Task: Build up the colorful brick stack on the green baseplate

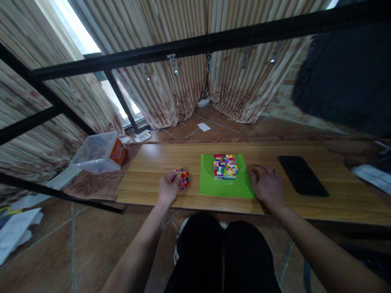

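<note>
A green baseplate (226,187) lies on the wooden table (152,162), with a block of many-coloured small bricks (225,166) built at its far side. My left hand (169,188) rests on the table left of the plate, its fingers closed at a small heap of loose coloured bricks (185,177). My right hand (266,186) lies palm down on the table, touching the plate's right edge, and holds nothing that I can see.
A black phone (303,176) lies on the table to the right of my right hand. A clear plastic box (99,153) stands past the table's left end. Black frame bars cross above, curtains hang behind, and white papers lie on the floor at left.
</note>
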### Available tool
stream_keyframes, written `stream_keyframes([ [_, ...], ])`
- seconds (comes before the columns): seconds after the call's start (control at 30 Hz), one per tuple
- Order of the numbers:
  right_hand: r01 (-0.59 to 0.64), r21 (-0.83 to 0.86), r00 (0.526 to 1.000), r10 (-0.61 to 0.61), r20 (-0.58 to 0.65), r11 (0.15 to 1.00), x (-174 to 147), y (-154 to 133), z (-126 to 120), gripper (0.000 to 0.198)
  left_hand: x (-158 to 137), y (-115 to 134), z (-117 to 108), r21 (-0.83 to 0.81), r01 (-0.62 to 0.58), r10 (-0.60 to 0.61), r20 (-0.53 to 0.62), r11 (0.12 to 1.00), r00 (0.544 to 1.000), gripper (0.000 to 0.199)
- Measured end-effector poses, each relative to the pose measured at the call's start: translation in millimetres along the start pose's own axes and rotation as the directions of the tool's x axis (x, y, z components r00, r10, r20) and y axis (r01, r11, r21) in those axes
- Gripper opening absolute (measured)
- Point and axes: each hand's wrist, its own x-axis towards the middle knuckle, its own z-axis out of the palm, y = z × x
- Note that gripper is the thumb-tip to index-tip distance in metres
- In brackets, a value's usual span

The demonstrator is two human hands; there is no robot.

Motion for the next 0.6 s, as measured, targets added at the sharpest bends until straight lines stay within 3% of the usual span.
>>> stream_keyframes([
  [0.23,0.001,-0.014,1.0,-0.001,-0.008,1.0,-1,-1,-1,0.037,3,-10,-1,0.1,0.002,0.0,-0.016,0.995,1.0,0.022],
  [0.6,0.002,-0.004,1.0,-0.002,0.001,1.0,0,0,0,0.036,2,-12,-8,0.325,-0.076,0.094,-0.039,0.943,0.995,0.022],
])
